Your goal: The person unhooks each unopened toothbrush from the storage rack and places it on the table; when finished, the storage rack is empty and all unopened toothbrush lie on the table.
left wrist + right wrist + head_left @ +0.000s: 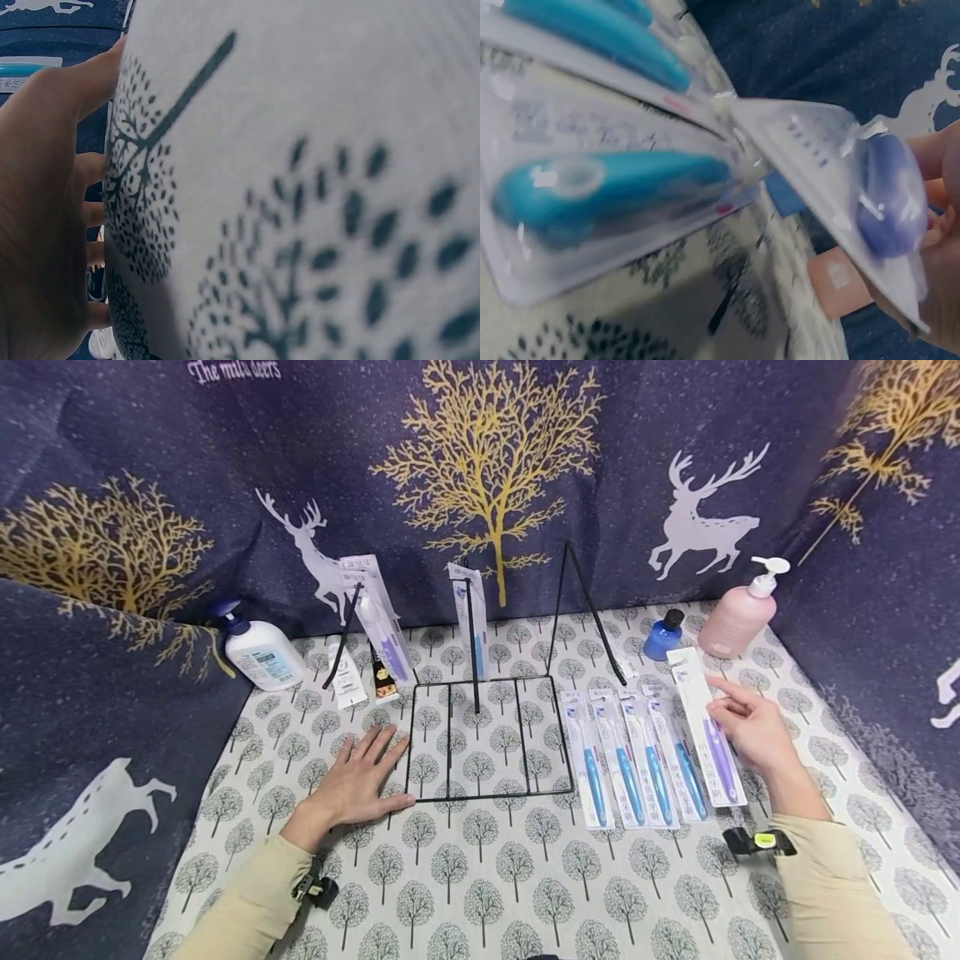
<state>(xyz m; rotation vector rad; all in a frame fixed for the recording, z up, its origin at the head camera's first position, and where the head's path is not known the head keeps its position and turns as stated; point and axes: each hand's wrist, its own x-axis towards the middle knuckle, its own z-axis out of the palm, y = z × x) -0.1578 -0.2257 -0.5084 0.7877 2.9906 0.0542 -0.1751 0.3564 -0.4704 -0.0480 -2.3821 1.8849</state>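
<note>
My right hand (753,727) pinches the edge of a packaged purple toothbrush (722,760) at the right of the table. In the right wrist view the purple handle (891,195) shows through its clear blister, tilted beside the fingers. Just left of it, several packaged blue toothbrushes (628,768) lie side by side. My left hand (360,781) rests spread on the tablecloth, its fingertips at the left side of a black wire rack (480,797); contact with the wire cannot be told. Purple toothbrush packs (382,627) hang on the rack's left prong, a blue toothbrush pack (472,618) on the middle one.
At the back left stand a white pump bottle (264,656), a white tube (347,677) and a black tube (384,677). A blue bottle (663,639) and a pink pump bottle (738,618) stand at the back right. Dark cloth (315,410) walls the back and sides.
</note>
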